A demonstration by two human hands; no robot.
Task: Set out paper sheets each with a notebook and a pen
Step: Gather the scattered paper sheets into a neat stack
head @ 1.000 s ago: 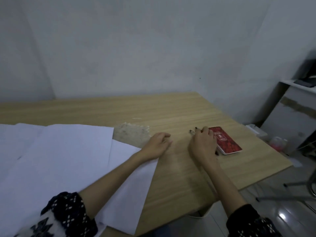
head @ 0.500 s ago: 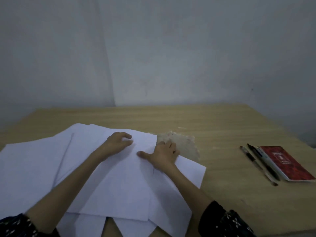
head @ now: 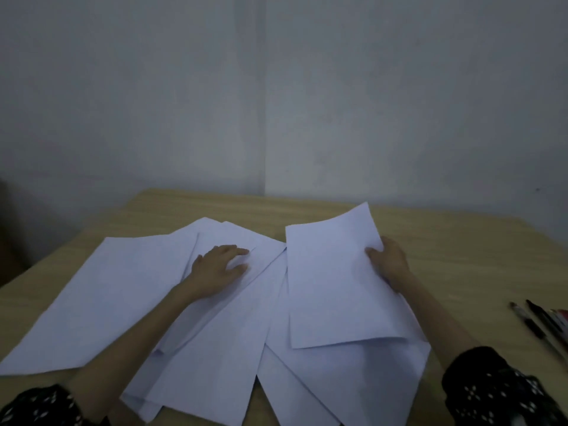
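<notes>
Head view is taken from above a wooden table (head: 461,241) set against a grey wall (head: 307,103). Several white paper sheets (head: 101,302) are spread in a loose, overlapping fan across the near and left part of the tabletop.

The left hand (head: 219,269) is laid palm down on the overlapping sheets near the middle of the fan. Its fingers (head: 238,251) are held straight and slightly apart, pointing to the right, and the paper is pressed flat beneath them. The left forearm is stretched diagonally from the lower left corner, where a dark sleeve (head: 40,407) with a pale pattern is seen.

One sheet (head: 335,287) is held by the right hand (head: 388,262) at its right edge. The thumb is laid on the sheet's upper face while the other fingers are curled behind the edge, so the paper is pinched between them. This sheet is raised at its far end, tilted towards the camera, and is carried above the sheets lying under it. The right forearm is extended from the lower right corner.

Two pens (head: 534,325) are laid side by side on the table at the right edge of the picture, well apart from the paper. Just beside them a sliver of a red notebook (head: 564,316) is shown, cut off by the frame.
</notes>
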